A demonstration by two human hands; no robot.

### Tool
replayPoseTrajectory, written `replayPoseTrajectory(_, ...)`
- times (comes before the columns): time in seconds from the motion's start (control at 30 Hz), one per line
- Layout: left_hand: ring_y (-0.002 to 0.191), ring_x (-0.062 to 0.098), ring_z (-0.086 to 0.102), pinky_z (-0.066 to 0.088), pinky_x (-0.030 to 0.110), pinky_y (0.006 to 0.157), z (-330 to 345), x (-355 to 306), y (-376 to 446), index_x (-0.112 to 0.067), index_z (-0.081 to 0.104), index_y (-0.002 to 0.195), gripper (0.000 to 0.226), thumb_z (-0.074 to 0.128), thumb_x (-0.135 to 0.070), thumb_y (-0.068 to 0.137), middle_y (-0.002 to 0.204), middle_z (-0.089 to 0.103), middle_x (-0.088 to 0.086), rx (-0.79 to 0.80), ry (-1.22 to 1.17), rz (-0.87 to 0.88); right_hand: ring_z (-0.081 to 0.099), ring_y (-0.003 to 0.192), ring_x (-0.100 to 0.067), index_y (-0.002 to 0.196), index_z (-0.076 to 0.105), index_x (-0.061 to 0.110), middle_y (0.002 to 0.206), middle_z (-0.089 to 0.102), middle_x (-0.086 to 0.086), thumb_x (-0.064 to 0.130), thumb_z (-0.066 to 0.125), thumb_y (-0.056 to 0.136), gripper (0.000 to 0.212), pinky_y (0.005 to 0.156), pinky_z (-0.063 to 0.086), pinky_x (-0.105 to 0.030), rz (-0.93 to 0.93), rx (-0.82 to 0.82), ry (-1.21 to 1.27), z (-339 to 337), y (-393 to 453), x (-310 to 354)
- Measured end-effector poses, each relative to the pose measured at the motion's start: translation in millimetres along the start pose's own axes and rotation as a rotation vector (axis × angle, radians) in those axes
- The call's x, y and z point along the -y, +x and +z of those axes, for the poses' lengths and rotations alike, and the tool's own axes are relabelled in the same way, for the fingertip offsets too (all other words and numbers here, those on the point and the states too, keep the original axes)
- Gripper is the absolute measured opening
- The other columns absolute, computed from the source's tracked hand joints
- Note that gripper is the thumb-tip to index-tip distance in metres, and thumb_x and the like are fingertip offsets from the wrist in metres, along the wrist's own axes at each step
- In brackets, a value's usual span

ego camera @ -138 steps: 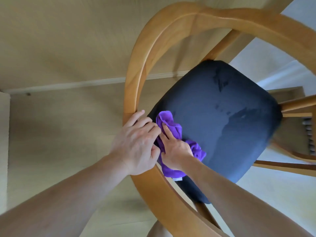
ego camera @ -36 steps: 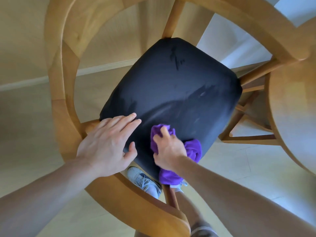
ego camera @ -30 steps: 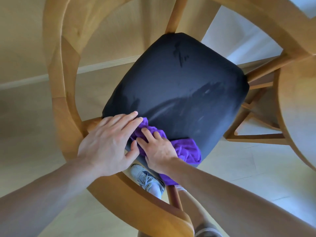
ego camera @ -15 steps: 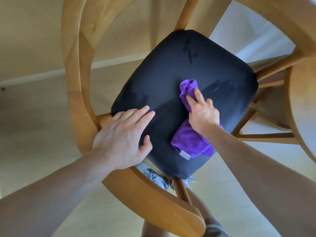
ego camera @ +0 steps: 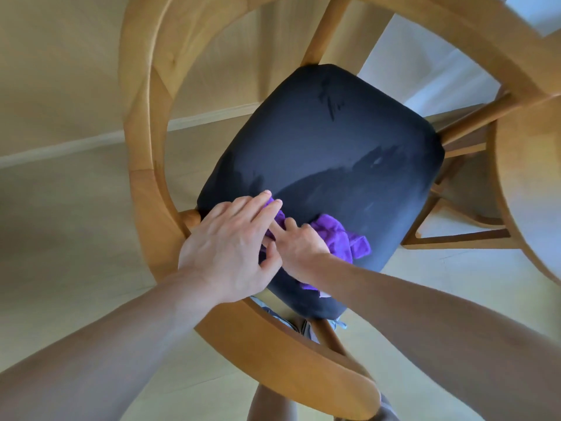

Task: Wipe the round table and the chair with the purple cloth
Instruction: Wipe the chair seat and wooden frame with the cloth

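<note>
I look straight down on a wooden chair (ego camera: 142, 165) with a curved backrest and a dark padded seat (ego camera: 334, 153). The purple cloth (ego camera: 337, 238) lies crumpled on the near part of the seat. My right hand (ego camera: 300, 244) presses on the cloth with fingers spread toward the left. My left hand (ego camera: 230, 244) rests flat on the seat's near left corner, its fingers straight and partly over the right hand's fingers. The round wooden table (ego camera: 528, 183) shows at the right edge.
The table's wooden legs and crossbars (ego camera: 461, 235) stand just right of the seat. Pale floor (ego camera: 60, 226) lies around the chair, with a beige wall and skirting at the back left. My shoe (ego camera: 282, 317) shows under the seat's near edge.
My right hand has dragged the cloth back from the middle of the seat to the near left part, next to my left hand. The left hand has stayed on the corner.
</note>
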State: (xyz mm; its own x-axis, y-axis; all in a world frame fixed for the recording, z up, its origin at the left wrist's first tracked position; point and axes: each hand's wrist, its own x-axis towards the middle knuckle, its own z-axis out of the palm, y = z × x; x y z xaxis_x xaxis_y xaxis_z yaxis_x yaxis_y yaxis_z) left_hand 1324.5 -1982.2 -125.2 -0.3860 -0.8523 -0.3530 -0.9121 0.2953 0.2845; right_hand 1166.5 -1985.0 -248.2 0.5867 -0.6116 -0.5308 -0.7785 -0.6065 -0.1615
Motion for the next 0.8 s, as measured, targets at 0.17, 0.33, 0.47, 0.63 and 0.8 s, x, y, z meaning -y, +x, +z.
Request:
replayPoseTrajectory(0.17,0.141,0.023,0.05,0.044,0.041,0.111,0,1,0,-0.022,0.048,0.152,0.067,0.044,-0.047,0.09,0.158,0.048,0.002,0.001,-0.003,0.009,0.044,0.12,-0.035,0.154,0.031,0.035,0.161,0.013,-0.003,0.021,0.053,0.096,0.063,0.07,0.047,-0.042,0.394,-0.017,-0.038,0,-26,-83)
replayPoseTrajectory(0.33,0.146,0.023,0.044,0.042,0.043,0.115,-2,1,2,-0.025,0.04,0.157,0.071,0.039,-0.052,0.091,0.163,0.04,0.001,0.028,-0.001,0.031,0.047,0.121,-0.039,0.155,0.031,0.032,0.154,0.02,-0.008,0.028,0.056,0.095,0.065,0.089,0.05,-0.048,0.885,-0.025,0.259,3,-54,-124)
replayPoseTrajectory(0.47,0.155,0.024,0.025,0.028,0.044,0.123,6,4,9,-0.031,0.012,0.164,0.077,0.031,-0.056,0.093,0.172,0.014,0.003,0.119,0.086,0.115,0.051,0.117,-0.039,0.146,0.04,0.016,0.148,0.022,-0.015,0.027,0.057,0.091,0.058,0.088,0.05,-0.044,0.863,-0.022,0.305,9,-54,-66)
replayPoseTrajectory(0.63,0.158,0.023,-0.017,-0.002,0.047,0.129,40,-1,38,-0.036,-0.016,0.161,0.088,0.043,-0.05,0.098,0.17,-0.025,0.0,0.336,0.118,0.231,0.046,0.111,-0.028,0.149,0.034,0.022,0.139,0.017,-0.006,0.027,0.058,0.091,0.064,0.063,0.046,-0.038,0.224,0.145,0.141,47,-91,-15)
replayPoseTrajectory(0.8,0.158,0.027,-0.016,0.003,0.048,0.128,74,-4,61,-0.028,-0.012,0.163,0.095,0.055,-0.036,0.096,0.169,-0.025,0.005,0.341,0.107,0.108,0.049,0.123,-0.035,0.155,0.025,0.031,0.16,0.012,0.002,0.036,0.059,0.091,0.073,0.083,0.054,-0.044,0.606,-0.031,0.15,47,-108,-128)
